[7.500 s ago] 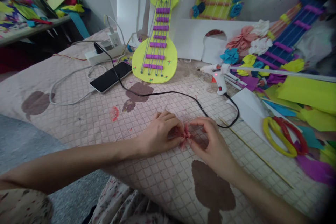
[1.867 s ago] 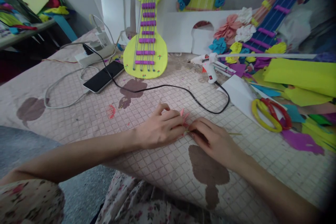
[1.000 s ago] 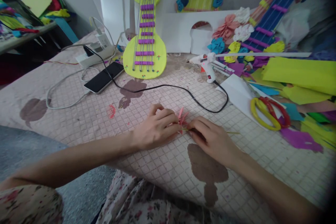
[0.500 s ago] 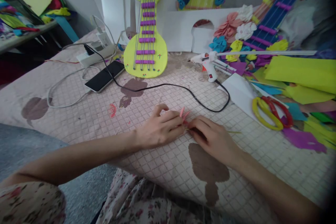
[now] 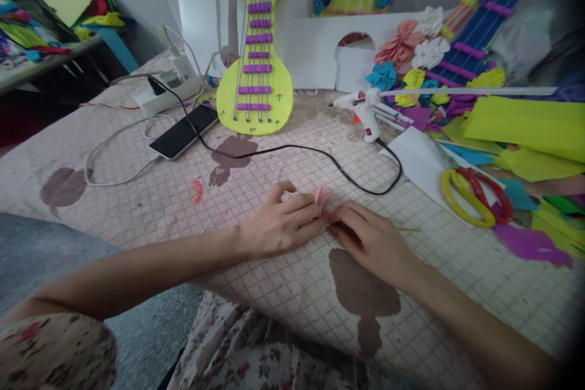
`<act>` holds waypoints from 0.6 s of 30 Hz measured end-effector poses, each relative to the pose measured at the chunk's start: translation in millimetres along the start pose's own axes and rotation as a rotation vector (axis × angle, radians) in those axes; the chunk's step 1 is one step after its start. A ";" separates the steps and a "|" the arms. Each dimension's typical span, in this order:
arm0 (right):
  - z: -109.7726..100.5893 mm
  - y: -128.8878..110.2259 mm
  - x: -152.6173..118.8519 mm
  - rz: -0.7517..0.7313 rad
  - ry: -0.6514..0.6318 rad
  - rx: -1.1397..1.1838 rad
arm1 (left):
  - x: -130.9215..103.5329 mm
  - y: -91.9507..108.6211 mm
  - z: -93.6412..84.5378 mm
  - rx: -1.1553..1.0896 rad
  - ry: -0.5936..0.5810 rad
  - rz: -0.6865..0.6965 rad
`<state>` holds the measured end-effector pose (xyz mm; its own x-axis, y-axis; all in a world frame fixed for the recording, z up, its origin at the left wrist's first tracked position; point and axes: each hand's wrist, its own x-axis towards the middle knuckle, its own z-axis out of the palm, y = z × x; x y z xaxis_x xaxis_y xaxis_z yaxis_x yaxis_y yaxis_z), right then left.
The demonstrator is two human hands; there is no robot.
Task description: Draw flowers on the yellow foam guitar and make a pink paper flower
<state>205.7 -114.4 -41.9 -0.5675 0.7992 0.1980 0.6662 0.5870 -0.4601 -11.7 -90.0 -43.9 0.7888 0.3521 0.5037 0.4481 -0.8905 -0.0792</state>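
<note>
My left hand (image 5: 286,222) is closed at the fingertips on a small pink paper piece (image 5: 321,196) with narrow, petal-like strips standing up. Against its base, the fingers of my right hand (image 5: 365,234) are pinched around a thin yellowish stick (image 5: 410,230), whose far end pokes out to the right beyond the knuckles. The fingertips of both hands almost meet, and they hide where paper and stick come together. Left of the hands, a scrap of red-pink netting (image 5: 196,191) lies on the quilted cloth (image 5: 274,280).
Behind the hands runs the black cord of a white glue gun (image 5: 363,113). A yellow paper guitar (image 5: 255,91) leans at the back. Also present are a phone (image 5: 183,132), a power strip (image 5: 167,92), yellow-and-red-handled scissors (image 5: 466,198), and coloured paper (image 5: 525,128) at right.
</note>
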 end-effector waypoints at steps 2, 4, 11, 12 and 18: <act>0.0 0.0 0.1 -0.003 0.001 0.001 | -0.2 0.2 0.2 -0.002 0.005 -0.001; 0.2 0.1 0.1 0.001 -0.007 0.001 | -0.3 0.3 0.2 -0.003 0.005 -0.003; 2.4 2.2 -1.5 0.000 -0.012 0.005 | 0.4 0.0 -1.7 -0.003 -0.015 -0.007; 2.5 2.3 -1.8 -0.002 -0.013 0.002 | 0.5 0.0 -1.6 -0.001 -0.012 -0.011; 3.7 -1.4 -1.4 -0.048 0.048 -0.120 | 0.3 0.4 -0.2 -0.003 0.005 -0.035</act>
<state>203.7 -116.8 -44.7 -0.5783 0.7735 0.2595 0.6936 0.6335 -0.3429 -11.4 -90.3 -43.7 0.7709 0.3813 0.5102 0.4737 -0.8787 -0.0590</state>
